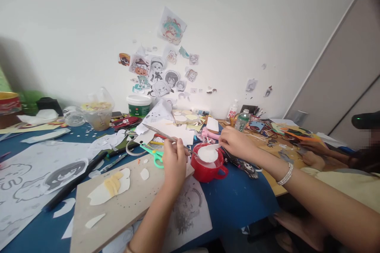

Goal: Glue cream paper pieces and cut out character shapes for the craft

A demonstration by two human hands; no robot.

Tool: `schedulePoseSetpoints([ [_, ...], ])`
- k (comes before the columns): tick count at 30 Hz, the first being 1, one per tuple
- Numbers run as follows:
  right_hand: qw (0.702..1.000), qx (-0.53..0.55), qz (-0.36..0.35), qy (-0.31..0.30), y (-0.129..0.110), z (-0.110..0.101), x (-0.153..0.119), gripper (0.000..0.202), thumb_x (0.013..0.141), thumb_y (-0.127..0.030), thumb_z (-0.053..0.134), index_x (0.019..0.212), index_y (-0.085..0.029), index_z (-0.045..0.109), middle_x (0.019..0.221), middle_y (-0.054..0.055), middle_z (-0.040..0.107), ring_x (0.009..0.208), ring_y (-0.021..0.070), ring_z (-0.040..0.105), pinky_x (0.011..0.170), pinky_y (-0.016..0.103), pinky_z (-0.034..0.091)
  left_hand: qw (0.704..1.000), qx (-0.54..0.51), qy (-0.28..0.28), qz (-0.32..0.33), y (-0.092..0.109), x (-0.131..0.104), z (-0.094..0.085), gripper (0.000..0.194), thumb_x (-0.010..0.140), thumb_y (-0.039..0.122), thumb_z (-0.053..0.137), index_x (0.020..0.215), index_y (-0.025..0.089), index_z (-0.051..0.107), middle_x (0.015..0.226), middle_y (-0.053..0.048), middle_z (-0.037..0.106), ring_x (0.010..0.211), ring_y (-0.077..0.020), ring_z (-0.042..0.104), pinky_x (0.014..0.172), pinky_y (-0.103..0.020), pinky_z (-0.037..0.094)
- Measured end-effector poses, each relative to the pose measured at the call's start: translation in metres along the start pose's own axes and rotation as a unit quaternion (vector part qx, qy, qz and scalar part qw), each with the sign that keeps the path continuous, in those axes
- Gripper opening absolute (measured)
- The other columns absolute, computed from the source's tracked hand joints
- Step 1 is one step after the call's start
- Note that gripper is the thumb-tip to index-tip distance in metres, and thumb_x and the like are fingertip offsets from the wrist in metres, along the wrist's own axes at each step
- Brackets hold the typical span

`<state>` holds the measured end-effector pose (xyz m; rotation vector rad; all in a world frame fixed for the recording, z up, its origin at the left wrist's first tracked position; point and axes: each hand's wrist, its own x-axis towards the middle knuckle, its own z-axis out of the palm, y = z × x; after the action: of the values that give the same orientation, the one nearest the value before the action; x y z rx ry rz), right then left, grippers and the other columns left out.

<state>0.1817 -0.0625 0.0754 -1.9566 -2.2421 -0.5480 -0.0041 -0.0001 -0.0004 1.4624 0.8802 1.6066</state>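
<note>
My left hand (175, 162) is closed round a long, slim silvery tool (157, 131) that looks like tweezers. One end points up to the left; the other reaches the rim of a red mug (204, 174). Above the mug, my right hand (233, 142) pinches a thin white piece (213, 147), its fingertips partly hiding it. A rounded white shape (208, 154) shows at the mug's opening; I cannot tell whether it is one with the pinched piece. Left of my left hand, green-handled scissors (154, 154) lie by a beige board (109, 219) bearing white and yellow cut-outs (114, 185).
A blue mat (237, 205) covers much of the table. Behind stand a white-and-green tub (139, 106), a plastic cup (99, 116) and bottles (242, 120). Printed drawings (68, 174) lie at left. Another person's hand (311, 160) is at the wooden table on the right.
</note>
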Motion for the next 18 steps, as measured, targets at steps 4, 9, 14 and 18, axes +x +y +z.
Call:
schedulePoseSetpoints([
  [4, 1.000, -0.016, 0.007, 0.013, 0.000, -0.006, 0.003, 0.024, 0.082, -0.008, 0.048, 0.061, -0.014, 0.057, 0.068, 0.005, 0.058, 0.071, 0.0149, 0.049, 0.059, 0.025, 0.032, 1.000, 0.003, -0.001, 0.003, 0.001, 0.000, -0.001, 0.016, 0.088, 0.037, 0.039, 0.080, 0.023, 0.038, 0.049, 0.007, 0.052, 0.042, -0.0106, 0.050, 0.047, -0.022, 0.040],
  [9, 0.998, -0.041, -0.025, 0.047, 0.000, -0.003, 0.006, 0.023, 0.086, -0.013, 0.048, 0.066, -0.014, 0.060, 0.071, 0.006, 0.060, 0.077, 0.0171, 0.049, 0.063, 0.027, 0.034, 1.000, 0.002, -0.001, 0.000, 0.000, 0.000, -0.001, 0.015, 0.087, 0.037, 0.039, 0.081, 0.023, 0.039, 0.049, 0.006, 0.053, 0.044, -0.0113, 0.051, 0.047, -0.021, 0.039],
  [14, 0.962, -0.164, -0.178, 0.127, 0.000, 0.015, 0.004, 0.028, 0.088, -0.011, 0.044, 0.066, -0.012, 0.060, 0.068, 0.008, 0.058, 0.069, 0.0180, 0.045, 0.061, 0.030, 0.033, 1.000, -0.013, -0.003, -0.001, 0.001, 0.000, 0.000, 0.016, 0.088, 0.038, 0.039, 0.081, 0.023, 0.037, 0.048, 0.008, 0.051, 0.040, -0.0102, 0.047, 0.046, -0.022, 0.038],
  [18, 0.940, -0.188, -0.234, 0.165, 0.001, 0.024, -0.001, 0.031, 0.090, -0.011, 0.042, 0.063, -0.014, 0.058, 0.068, 0.007, 0.057, 0.070, 0.0183, 0.044, 0.065, 0.031, 0.036, 1.000, -0.021, 0.004, 0.000, 0.002, 0.000, 0.000, 0.015, 0.088, 0.037, 0.039, 0.083, 0.023, 0.038, 0.049, 0.007, 0.051, 0.042, -0.0107, 0.049, 0.046, -0.022, 0.039],
])
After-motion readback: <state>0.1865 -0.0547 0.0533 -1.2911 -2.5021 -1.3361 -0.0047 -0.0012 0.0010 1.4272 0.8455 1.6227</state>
